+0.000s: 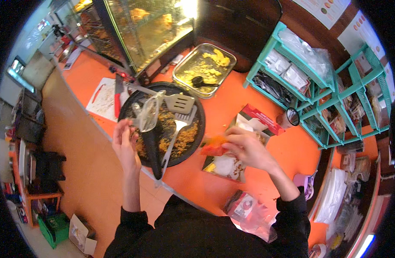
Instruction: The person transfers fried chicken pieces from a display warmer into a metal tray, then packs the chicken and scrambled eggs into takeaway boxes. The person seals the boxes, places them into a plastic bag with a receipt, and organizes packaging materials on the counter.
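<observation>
My right hand (pixel 249 148) pinches a blurred orange-red piece of food (pixel 215 145), with some green at its edge, above an opened takeaway box (pixel 239 174) that holds white rice and brown bits. My left hand (pixel 126 145) is raised with fingers curled at the left rim of a round black pan (pixel 202 119) of browned food. A clear plastic container (pixel 149 113) is close to its fingertips; whether they grip it cannot be told. Two slotted metal turners, one being a spatula (pixel 179 103), and a black-handled utensil (pixel 152 151) lie across the pan.
Behind the pan are a glass tray (pixel 187 56) of yellow food with a black spoon (pixel 199 82) and a lit glass display case (pixel 152 35). A red-handled knife (pixel 117 100) rests on a white cutting board (pixel 102 96) at left. Teal baskets (pixel 300 90) and a cup (pixel 288 117) stand right.
</observation>
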Demonstrator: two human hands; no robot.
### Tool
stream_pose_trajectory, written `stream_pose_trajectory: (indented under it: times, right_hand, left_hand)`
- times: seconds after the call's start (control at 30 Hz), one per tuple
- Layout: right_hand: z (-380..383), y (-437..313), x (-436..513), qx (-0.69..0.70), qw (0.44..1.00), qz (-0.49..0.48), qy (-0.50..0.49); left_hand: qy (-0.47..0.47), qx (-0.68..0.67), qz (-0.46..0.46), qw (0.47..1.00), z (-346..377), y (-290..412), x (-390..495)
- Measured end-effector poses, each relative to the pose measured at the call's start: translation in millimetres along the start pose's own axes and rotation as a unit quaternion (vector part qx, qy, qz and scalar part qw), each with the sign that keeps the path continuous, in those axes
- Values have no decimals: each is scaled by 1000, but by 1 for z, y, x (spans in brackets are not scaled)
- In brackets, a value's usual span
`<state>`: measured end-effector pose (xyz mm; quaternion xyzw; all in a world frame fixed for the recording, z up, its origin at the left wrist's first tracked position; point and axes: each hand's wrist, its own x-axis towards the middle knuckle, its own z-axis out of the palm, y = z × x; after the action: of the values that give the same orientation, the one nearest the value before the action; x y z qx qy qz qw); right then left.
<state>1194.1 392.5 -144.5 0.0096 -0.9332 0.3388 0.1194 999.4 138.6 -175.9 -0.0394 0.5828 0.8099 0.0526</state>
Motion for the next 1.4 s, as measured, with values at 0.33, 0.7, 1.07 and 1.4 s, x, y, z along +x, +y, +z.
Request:
stream_pose_trajectory:
  times: [0.33, 0.7, 1.07, 1.4]
  right_hand:
    - [149, -10, 23, -380, 923, -50, -43]
    - [189, -70, 142, 782, 569, 197, 162]
    - [38, -56, 71, 588, 726, 49, 353]
    - [-53, 76, -62, -44, 941, 334, 34]
  left_hand:
    - [-84, 473, 340, 809, -37, -58, 59]
    - [-260, 251, 372, 855, -29, -5, 24]
    - [-506, 76, 414, 753, 74, -21, -59]
    - [-681, 323, 306, 581, 216, -120, -13]
